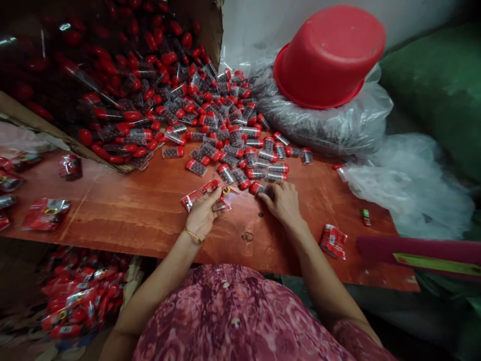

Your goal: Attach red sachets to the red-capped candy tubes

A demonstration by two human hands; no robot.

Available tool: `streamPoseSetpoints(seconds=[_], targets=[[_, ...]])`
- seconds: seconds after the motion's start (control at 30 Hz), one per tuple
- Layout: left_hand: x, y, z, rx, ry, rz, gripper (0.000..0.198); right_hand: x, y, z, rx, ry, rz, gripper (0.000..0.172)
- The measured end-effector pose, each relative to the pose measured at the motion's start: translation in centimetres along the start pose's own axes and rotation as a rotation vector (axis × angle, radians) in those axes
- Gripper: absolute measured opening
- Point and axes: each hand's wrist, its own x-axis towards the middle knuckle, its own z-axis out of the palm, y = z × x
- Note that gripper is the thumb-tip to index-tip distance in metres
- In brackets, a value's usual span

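On a dial centred on the gap between the hands, the left hand (pixel 202 215) lies at nine o'clock, thumb and fingers pinching a flat, red-printed, clear plastic packet (pixel 191 198). The right hand (pixel 286 203) is at three o'clock, its fingers curled at a short, clear plastic tube with a red cap and dark contents (pixel 255 188), at one to two o'clock; I cannot tell whether they have closed on it. A loose heap of similar tubes (pixel 233 134) spreads at twelve o'clock, from a brown cardboard box (pixel 212 30) at ten to eleven. The step in hand looks like taking up one tube while the packet is held ready. The next move seems to call for a secure fingertip grip on that tube and a steady left hand.
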Motion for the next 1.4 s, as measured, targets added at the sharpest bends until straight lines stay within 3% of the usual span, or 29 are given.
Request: streamPoseSetpoints(seconds=[0.07,0.17,0.23,0.33,0.57,0.93,1.1,1.17,1.3,1.4], targets=[[-0.3,0.0,0.0,-0.004,0.004,-0.007,0.016,-1.1,-0.7,0.1,0.132,0.001,0.052,0.033],[-0.6,-0.1,-0.4,0.017,-0.015,0.012,0.017,-3.3,-2.7,-0.7,0.552,-0.032,0.170,0.033],[-0.8,-0.2,-0.6,0.036,-0.030,0.024,0.019,-4.6,-4.4,-1.9,0.829,-0.132,0.205,0.031],[-1.0,-0.5,-0.6,0.056,-0.040,0.039,0.025,-5.6,-6.8,-3.7,1.004,-0.282,0.197,0.028],[-1.7,-0.9,-0.4,0.151,-0.091,0.180,0.033,-4.9,-8.8,-4.7,1.088,-0.459,0.227,0.026],[-1.8,-1.8,0.4,0.166,-0.115,0.403,0.029,-4.8,-9.9,-3.5,1.158,-0.401,0.240,0.032],[-1.7,-3.0,0.4,0.087,-0.069,0.316,0.033,-4.8,-11.0,-1.8,1.204,-0.238,0.278,0.035],[-1.5,-3.0,0.2,0.086,-0.062,0.283,0.032,-4.5,-11.1,-1.4,1.199,-0.285,0.251,0.035],[-1.5,-2.4,-0.3,0.133,-0.083,0.281,0.026,-4.3,-11.0,-1.5,1.250,-0.497,0.207,0.035],[-1.6,-1.8,-0.4,0.150,-0.116,0.253,0.025,-4.7,-11.0,-1.6,1.402,-0.515,0.283,0.036]])
